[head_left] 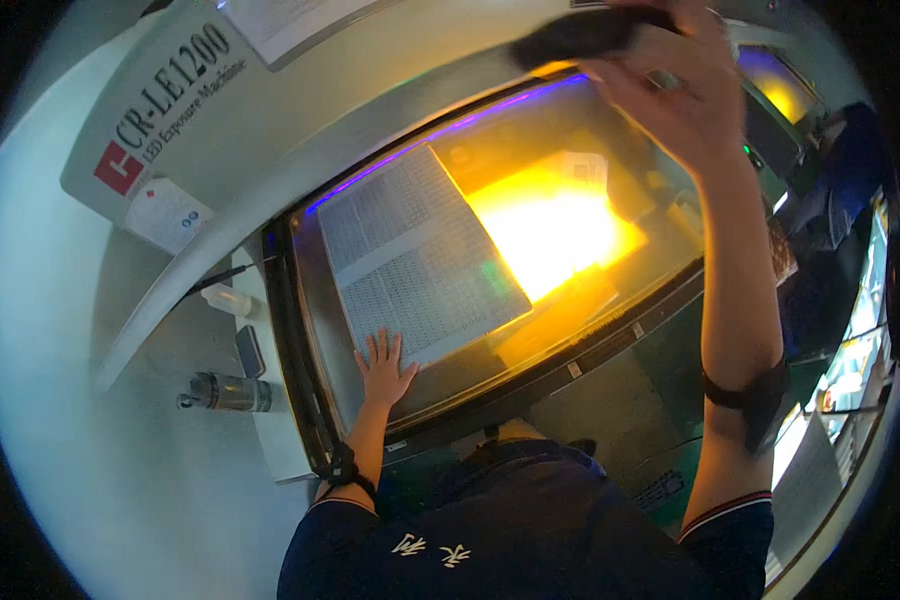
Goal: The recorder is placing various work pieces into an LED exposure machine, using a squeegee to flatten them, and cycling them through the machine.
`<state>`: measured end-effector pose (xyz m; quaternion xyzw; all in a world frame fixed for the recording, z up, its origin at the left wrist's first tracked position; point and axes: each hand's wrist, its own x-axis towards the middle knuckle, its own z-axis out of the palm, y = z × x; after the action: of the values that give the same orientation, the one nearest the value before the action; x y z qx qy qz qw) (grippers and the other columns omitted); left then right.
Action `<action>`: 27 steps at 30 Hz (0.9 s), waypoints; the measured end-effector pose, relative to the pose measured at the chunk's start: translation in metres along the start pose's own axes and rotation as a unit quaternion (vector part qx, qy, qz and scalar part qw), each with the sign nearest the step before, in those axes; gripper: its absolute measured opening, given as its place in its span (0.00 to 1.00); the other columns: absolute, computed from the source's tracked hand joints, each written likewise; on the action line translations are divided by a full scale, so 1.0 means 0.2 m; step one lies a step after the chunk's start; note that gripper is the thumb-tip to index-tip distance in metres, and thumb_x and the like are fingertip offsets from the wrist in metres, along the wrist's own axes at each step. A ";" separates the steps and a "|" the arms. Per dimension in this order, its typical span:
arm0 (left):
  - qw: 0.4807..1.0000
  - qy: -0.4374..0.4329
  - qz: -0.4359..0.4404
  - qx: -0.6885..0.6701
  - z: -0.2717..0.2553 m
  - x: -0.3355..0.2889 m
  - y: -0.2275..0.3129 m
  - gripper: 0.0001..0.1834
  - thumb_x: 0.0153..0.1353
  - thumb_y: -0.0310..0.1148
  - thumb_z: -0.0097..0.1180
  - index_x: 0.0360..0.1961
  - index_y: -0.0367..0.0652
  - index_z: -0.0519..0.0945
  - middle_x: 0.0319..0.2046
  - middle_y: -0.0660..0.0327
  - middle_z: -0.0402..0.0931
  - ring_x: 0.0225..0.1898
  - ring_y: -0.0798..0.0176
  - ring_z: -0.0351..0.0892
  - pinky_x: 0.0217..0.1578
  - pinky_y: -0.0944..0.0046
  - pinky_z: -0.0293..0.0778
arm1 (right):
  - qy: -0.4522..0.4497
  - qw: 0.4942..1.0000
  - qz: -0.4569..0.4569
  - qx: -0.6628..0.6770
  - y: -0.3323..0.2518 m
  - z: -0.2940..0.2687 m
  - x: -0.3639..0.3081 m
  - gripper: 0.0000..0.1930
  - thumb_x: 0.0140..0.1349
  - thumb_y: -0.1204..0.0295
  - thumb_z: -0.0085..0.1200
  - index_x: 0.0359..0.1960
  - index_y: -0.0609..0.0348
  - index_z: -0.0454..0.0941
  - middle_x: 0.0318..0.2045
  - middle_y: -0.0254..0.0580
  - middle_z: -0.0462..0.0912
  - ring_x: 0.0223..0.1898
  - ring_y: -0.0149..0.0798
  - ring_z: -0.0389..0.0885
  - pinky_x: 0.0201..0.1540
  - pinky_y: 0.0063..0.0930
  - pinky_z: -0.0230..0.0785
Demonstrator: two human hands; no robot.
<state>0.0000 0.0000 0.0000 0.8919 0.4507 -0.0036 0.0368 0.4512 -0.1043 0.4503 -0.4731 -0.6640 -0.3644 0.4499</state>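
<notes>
My left hand (382, 375) lies flat with its fingers spread on the lower left corner of a thin grey panel (420, 240) covered in a fine dotted pattern. This panel rests on the glass bed (450, 400) of an exposure machine. My right hand (690, 90) is raised at the upper right, above the far side of the bed. Its fingers are closed around a dark elongated object (575, 38), blurred and too unclear to name. A bright yellow glow (550, 240) fills the bed to the right of the panel.
A pale machine hood (300, 110) arches over the bed's far side. Left of the bed are a dark bottle (232, 392), a phone (251, 352) and a small white bottle (227, 299). Another person's dark clothing (840, 190) shows at the far right.
</notes>
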 end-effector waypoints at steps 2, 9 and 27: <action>1.000 -0.013 0.000 -0.005 -0.08 0.04 0.02 0.45 0.64 0.69 0.39 0.75 0.57 0.52 0.76 0.54 0.37 0.76 0.39 0.34 0.67 0.25 0.31 | -0.006 0.998 -0.054 0.031 0.02 -0.13 -0.02 0.09 0.49 0.67 0.71 0.22 0.50 0.80 0.46 0.40 0.80 0.50 0.41 0.78 0.52 0.37 0.68; 0.998 -0.052 -0.012 0.017 -0.03 0.01 0.02 0.43 0.66 0.65 0.38 0.76 0.54 0.47 0.76 0.53 0.36 0.76 0.40 0.33 0.67 0.27 0.31 | -0.012 0.999 0.039 -0.023 -0.17 -0.16 -0.14 0.21 0.44 0.60 0.67 0.39 0.55 0.75 0.33 0.45 0.80 0.43 0.49 0.80 0.48 0.43 0.70; 0.772 -0.295 0.426 -0.369 -0.43 0.02 1.17 0.32 0.70 0.51 0.48 0.70 0.50 0.63 0.71 0.55 0.59 0.71 0.54 0.56 0.70 0.54 0.51 | -0.694 0.677 0.222 -0.103 -0.77 -0.13 -2.07 0.25 0.51 0.42 0.62 0.31 0.54 0.85 0.29 0.45 0.86 0.33 0.49 0.86 0.40 0.43 0.76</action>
<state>0.1877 -0.1291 0.1004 0.8656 -0.0418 -0.0843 0.4918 0.3716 -0.2973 0.0594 -0.7668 -0.6195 0.1132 -0.1240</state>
